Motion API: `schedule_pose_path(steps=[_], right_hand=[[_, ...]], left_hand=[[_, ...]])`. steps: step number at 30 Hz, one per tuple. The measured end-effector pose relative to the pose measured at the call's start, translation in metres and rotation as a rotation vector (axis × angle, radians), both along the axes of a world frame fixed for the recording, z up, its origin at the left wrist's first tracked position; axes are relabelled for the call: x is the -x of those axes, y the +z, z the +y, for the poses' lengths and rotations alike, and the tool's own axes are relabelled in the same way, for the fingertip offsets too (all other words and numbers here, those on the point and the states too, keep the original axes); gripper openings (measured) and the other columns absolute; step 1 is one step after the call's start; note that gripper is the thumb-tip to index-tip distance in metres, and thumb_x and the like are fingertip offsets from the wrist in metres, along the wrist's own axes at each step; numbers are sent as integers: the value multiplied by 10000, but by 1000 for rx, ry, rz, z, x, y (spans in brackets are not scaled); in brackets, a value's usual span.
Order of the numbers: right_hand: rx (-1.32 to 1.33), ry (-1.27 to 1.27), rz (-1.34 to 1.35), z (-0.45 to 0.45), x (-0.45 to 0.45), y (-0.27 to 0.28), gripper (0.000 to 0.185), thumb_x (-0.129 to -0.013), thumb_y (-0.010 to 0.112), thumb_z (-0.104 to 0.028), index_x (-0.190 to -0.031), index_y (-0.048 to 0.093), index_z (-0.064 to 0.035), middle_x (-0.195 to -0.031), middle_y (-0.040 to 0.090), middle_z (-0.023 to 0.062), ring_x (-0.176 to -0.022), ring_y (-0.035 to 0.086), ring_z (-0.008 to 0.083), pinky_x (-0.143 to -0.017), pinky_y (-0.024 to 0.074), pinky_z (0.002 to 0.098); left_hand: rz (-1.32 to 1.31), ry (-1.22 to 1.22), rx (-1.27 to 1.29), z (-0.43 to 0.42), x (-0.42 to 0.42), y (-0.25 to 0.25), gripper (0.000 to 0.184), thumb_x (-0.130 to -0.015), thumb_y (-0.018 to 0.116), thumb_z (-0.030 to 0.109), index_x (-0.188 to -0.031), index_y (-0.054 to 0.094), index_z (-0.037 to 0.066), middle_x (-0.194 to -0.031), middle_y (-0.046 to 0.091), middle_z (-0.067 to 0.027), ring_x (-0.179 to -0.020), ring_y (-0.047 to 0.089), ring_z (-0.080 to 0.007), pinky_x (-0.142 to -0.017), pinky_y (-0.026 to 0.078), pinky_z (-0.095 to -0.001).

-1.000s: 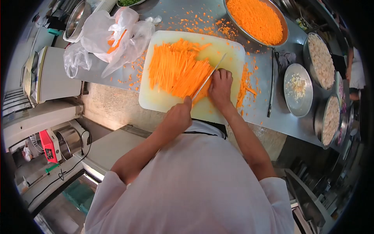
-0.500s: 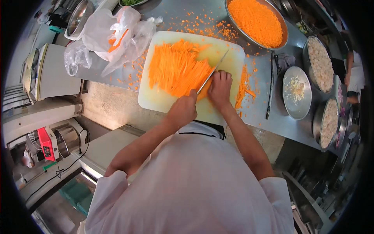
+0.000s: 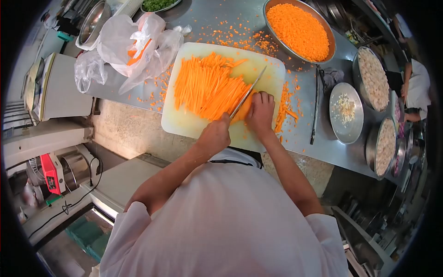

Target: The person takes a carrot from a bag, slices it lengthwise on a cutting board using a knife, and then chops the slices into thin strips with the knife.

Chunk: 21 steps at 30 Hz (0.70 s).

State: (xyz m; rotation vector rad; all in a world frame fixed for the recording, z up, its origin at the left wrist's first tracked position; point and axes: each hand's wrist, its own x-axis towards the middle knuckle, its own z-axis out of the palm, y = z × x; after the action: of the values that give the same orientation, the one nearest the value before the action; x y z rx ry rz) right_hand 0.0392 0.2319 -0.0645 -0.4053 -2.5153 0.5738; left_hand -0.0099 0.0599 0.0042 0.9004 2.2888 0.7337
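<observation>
My left hand is closed around the handle of a kitchen knife. Its blade points away from me, up and to the right, across the cutting board. Immediately right of the blade, my right hand has its fingers bent over an orange carrot piece, mostly hidden beneath the hand and blade. Thin carrot strips lie in a wide pile left of the knife.
Finely chopped carrot fills a metal bowl behind the board. Plastic bags holding carrots lie at left. Toward the right are a long dark rod, a bowl with pale bits and bowls of pale chopped food. Another person stands far right.
The view has shifted slightly, so the board sits a little lower. Knife and hands stay nearly in place on it. The other person at far right has moved an arm.
</observation>
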Motion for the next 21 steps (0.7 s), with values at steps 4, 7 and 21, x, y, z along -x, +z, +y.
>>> schedule_pose_path(steps=[4, 7, 21], right_hand=[[-42, -2, -73, -1, 2, -4, 267, -704, 585, 6, -963, 530, -20, -963, 495, 160, -948, 466, 360, -799, 396, 455], [-24, 1, -81, -1, 2, -5, 271, -713, 581, -3, -980, 534, -14, -972, 495, 161, -951, 464, 362, -807, 396, 461], [-7, -12, -83, -1, 0, -14, 185, -751, 538, -12, -934, 509, -12, -962, 495, 167, -940, 461, 362, -813, 391, 468]], left_hand=[[1, -18, 94, -3, -2, 42, 230, -733, 535, -50, -933, 423, -69, -681, 591, -309, -674, 601, -495, -637, 485, -549], [11, -31, 56, -3, -7, 17, 237, -733, 535, -48, -939, 421, -70, -676, 589, -304, -679, 600, -496, -641, 485, -547], [5, -56, -6, 10, 3, 36, 186, -738, 503, -77, -914, 444, -88, -698, 585, -327, -714, 603, -497, -685, 484, -544]])
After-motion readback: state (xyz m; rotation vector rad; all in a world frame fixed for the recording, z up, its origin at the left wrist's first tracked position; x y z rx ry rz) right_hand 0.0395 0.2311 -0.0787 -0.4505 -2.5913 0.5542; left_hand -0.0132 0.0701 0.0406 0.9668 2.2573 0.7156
